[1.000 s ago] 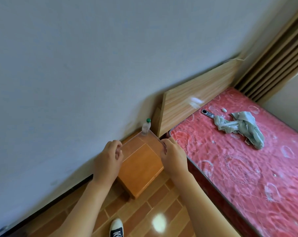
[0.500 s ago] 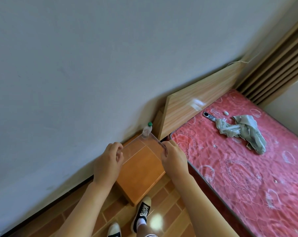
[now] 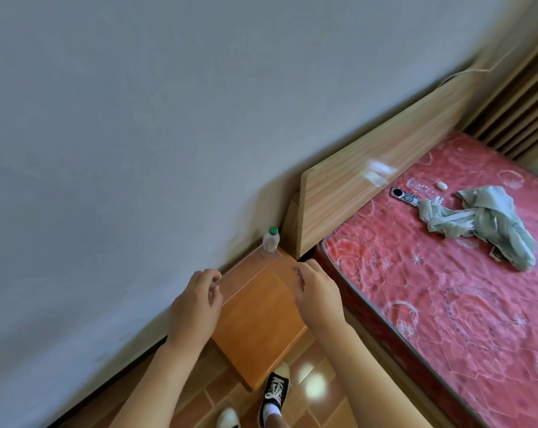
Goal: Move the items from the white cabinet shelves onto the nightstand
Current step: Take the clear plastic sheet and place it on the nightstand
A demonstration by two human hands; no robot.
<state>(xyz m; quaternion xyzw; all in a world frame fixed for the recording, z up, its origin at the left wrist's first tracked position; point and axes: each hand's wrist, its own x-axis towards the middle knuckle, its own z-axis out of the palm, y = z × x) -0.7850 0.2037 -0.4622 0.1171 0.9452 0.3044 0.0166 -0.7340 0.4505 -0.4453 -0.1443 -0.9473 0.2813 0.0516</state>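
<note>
A clear, see-through flat box (image 3: 255,273) hangs just above the orange wooden nightstand (image 3: 261,335). My left hand (image 3: 196,307) pinches its left edge and my right hand (image 3: 317,296) pinches its right edge. The box's far end reaches a small clear bottle with a green cap (image 3: 271,240), which stands at the nightstand's back corner by the wall. The white cabinet is out of view.
A wooden headboard (image 3: 385,177) and a bed with a red mattress (image 3: 446,304) lie right of the nightstand. A grey-green cloth (image 3: 490,223), a phone (image 3: 405,196) and a small white thing lie on the mattress. My shoes (image 3: 275,393) stand on the tiled floor.
Both hands have carried the clear box lower and closer over the nightstand. I have stepped forward, and my shoes have come further into view.
</note>
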